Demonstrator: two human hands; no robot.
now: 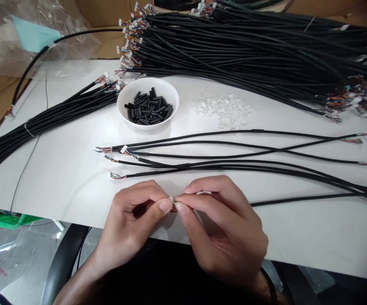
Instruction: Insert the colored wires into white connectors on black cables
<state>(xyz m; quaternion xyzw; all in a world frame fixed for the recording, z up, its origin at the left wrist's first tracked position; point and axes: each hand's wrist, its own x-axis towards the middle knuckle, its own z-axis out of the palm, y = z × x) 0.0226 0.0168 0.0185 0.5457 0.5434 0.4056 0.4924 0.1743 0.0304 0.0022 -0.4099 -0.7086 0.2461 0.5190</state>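
Note:
My left hand (132,220) and my right hand (221,224) meet at the fingertips near the table's front edge. Between them they pinch a tiny white connector (171,198) and the fine coloured wires (173,207) at the end of a black cable (297,200), which runs off to the right. The fingers hide most of the connector and wires. Several loose black cables (202,159) lie just beyond my hands, with their coloured wire ends pointing left.
A white bowl (148,123) holds black sleeves (148,109), and white connectors (224,109) lie heaped beside it. Large black cable bundles (234,55) cover the white table's (75,186) far side and left. Plastic sheeting (21,38) and cardboard lie behind.

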